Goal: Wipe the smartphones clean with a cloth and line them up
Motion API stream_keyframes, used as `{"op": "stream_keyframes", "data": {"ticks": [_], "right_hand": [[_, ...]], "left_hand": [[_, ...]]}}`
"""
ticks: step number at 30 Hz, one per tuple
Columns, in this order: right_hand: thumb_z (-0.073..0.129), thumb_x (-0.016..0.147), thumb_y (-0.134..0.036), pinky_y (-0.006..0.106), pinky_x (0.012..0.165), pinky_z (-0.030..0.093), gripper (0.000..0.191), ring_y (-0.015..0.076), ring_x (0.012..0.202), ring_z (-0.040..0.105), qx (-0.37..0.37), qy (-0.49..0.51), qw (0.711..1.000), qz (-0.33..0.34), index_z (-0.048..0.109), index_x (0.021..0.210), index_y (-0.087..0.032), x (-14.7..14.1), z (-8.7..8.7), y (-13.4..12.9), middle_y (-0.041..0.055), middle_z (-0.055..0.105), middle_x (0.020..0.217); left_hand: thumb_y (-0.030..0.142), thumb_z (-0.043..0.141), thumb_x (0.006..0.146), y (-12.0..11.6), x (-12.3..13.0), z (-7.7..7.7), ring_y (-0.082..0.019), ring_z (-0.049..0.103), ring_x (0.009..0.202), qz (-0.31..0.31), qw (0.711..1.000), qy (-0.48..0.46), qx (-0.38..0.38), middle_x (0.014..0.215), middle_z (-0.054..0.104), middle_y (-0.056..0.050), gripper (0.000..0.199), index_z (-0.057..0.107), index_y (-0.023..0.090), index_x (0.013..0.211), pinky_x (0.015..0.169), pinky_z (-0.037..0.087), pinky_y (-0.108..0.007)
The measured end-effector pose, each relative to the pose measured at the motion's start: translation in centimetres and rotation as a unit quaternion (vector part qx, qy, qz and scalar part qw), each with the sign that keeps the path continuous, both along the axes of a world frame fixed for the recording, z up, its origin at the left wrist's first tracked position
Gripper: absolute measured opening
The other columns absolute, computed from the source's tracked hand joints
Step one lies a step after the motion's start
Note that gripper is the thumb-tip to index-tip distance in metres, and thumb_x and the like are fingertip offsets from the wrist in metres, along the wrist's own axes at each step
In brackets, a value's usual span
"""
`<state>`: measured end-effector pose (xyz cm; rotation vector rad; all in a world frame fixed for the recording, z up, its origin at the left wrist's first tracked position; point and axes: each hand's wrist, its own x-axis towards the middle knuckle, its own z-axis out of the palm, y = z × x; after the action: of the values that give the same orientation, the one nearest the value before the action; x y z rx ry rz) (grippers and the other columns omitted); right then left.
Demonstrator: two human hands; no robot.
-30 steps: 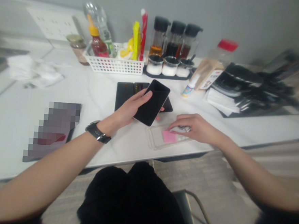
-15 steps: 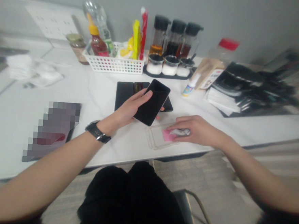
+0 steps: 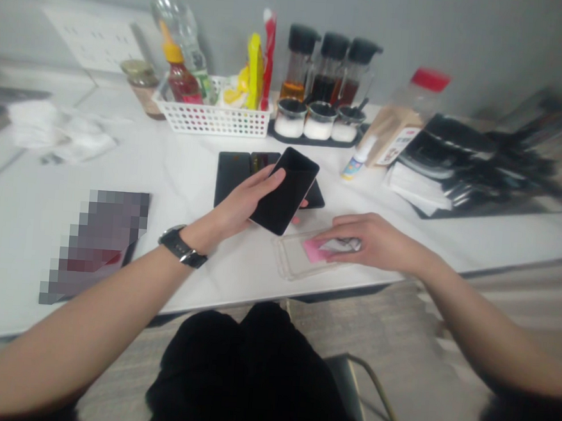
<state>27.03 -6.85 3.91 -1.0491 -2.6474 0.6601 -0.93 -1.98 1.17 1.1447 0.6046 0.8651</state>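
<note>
We find the left hand (image 3: 240,201) holding a black phone (image 3: 285,190) tilted up off the table, fingers wrapped behind it and one fingertip showing past its far edge. A watch (image 3: 181,247) sits on that wrist. The right hand (image 3: 379,243) is narrowed, fingers pressing down on a crumpled silver piece (image 3: 341,244) and a pink square (image 3: 313,251), both lying on a clear phone case (image 3: 297,258) on the white table (image 3: 30,218). Against the earliest frame, those fingers now cover more of the pink square, which then lay largely bare. The left hand and its phone show no clear change. Just beyond lie two dark phones (image 3: 232,178), partly under the held one. Farther back stand a white basket (image 3: 210,121), three oil bottles (image 3: 315,65) and three small cups (image 3: 318,121).
</note>
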Motion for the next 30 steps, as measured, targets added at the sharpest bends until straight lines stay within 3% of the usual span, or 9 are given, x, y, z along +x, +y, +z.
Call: {"op": "stream_keyframes", "data": {"ticks": [4, 8, 10, 12, 15, 18, 20, 24, 30], "right_hand": [[0.075, 0.099, -0.049, 0.030, 0.073, 0.048, 0.032, 0.0177, 0.077, 0.069, 0.029, 0.029, 0.999, -0.025, 0.082, 0.121, -0.027, 0.8, 0.9, -0.1, 0.0033, 0.077, 0.093], [0.076, 0.096, -0.053, 0.035, 0.068, 0.045, 0.033, 0.0199, 0.068, 0.061, 0.124, 0.070, 0.983, -0.119, 0.076, 0.083, -0.023, 2.4, 2.0, 0.0, 0.0030, 0.068, 0.075], [0.075, 0.097, -0.052, 0.037, 0.070, 0.046, 0.037, 0.0220, 0.072, 0.061, 0.162, 0.104, 0.969, -0.158, 0.068, 0.074, -0.023, 3.1, 2.2, 0.2, 0.0044, 0.066, 0.076], [0.073, 0.099, -0.048, 0.039, 0.077, 0.051, 0.031, 0.0250, 0.083, 0.067, 0.169, 0.140, 0.959, -0.180, 0.070, 0.080, -0.023, 3.6, 2.1, 0.4, 0.0071, 0.070, 0.088], [0.074, 0.098, -0.048, 0.045, 0.097, 0.056, 0.025, 0.0292, 0.104, 0.072, 0.157, 0.179, 0.954, -0.181, 0.078, 0.106, -0.024, 3.8, 1.6, 0.9, 0.0093, 0.076, 0.110], [0.082, 0.092, -0.051, 0.052, 0.121, 0.047, 0.049, 0.0327, 0.136, 0.065, 0.132, 0.187, 0.965, -0.131, 0.074, 0.135, -0.029, 3.8, 1.3, 1.2, 0.0094, 0.073, 0.142], [0.087, 0.087, -0.053, 0.054, 0.127, 0.042, 0.069, 0.0334, 0.146, 0.059, 0.099, 0.175, 0.975, -0.090, 0.066, 0.149, -0.031, 3.9, 1.4, 1.3, 0.0090, 0.065, 0.156], [0.089, 0.084, -0.054, 0.050, 0.124, 0.046, 0.082, 0.0328, 0.143, 0.063, 0.036, 0.156, 0.985, -0.059, 0.059, 0.157, -0.032, 4.7, 1.2, 1.2, 0.0083, 0.066, 0.157], [0.092, 0.080, -0.049, 0.045, 0.112, 0.054, 0.074, 0.0315, 0.128, 0.071, 0.003, 0.156, 0.986, -0.057, 0.068, 0.147, -0.028, 6.0, 0.0, 1.1, 0.0097, 0.075, 0.142]], "left_hand": [[0.055, 0.063, 0.103, 0.0, 0.0, 0.0, -0.028, 0.082, 0.090, 0.004, 1.000, -0.008, -0.009, 0.114, 0.081, -0.018, 0.055, 0.060, 0.015, 0.141, 0.077, 0.067, -0.037], [0.039, 0.074, 0.098, 0.0, -0.3, 0.5, -0.024, 0.080, 0.078, 0.001, 1.000, 0.004, -0.024, 0.106, 0.081, -0.012, 0.051, 0.062, 0.018, 0.142, 0.069, 0.068, -0.037], [0.032, 0.080, 0.093, 0.1, -0.6, 0.8, -0.020, 0.077, 0.071, -0.013, 0.999, 0.023, -0.019, 0.100, 0.081, -0.008, 0.051, 0.066, 0.020, 0.140, 0.065, 0.067, -0.034], [0.031, 0.083, 0.090, 0.2, -0.9, 1.1, -0.018, 0.075, 0.070, -0.026, 0.998, 0.049, -0.013, 0.099, 0.081, -0.007, 0.047, 0.072, 0.019, 0.135, 0.064, 0.066, -0.030], [0.032, 0.086, 0.087, 0.1, -1.0, 1.7, -0.016, 0.074, 0.069, -0.051, 0.995, 0.086, -0.016, 0.101, 0.082, -0.008, 0.048, 0.076, 0.019, 0.132, 0.062, 0.064, -0.026], [0.032, 0.088, 0.085, -0.4, -0.3, 2.5, -0.018, 0.077, 0.079, -0.080, 0.989, 0.122, -0.002, 0.112, 0.083, -0.010, 0.050, 0.076, 0.021, 0.133, 0.068, 0.064, -0.026], [0.032, 0.088, 0.086, -0.8, 0.5, 3.1, -0.021, 0.079, 0.091, -0.093, 0.984, 0.149, 0.027, 0.121, 0.083, -0.011, 0.049, 0.078, 0.022, 0.133, 0.078, 0.065, -0.028], [0.033, 0.086, 0.088, -1.3, 2.4, 3.7, -0.025, 0.078, 0.112, -0.136, 0.974, 0.176, 0.048, 0.133, 0.080, -0.009, 0.049, 0.077, 0.025, 0.135, 0.095, 0.062, -0.033], [0.034, 0.083, 0.088, -1.4, 4.4, 3.4, -0.025, 0.078, 0.111, -0.173, 0.961, 0.209, 0.051, 0.130, 0.081, -0.007, 0.048, 0.077, 0.026, 0.135, 0.098, 0.060, -0.036]]}}
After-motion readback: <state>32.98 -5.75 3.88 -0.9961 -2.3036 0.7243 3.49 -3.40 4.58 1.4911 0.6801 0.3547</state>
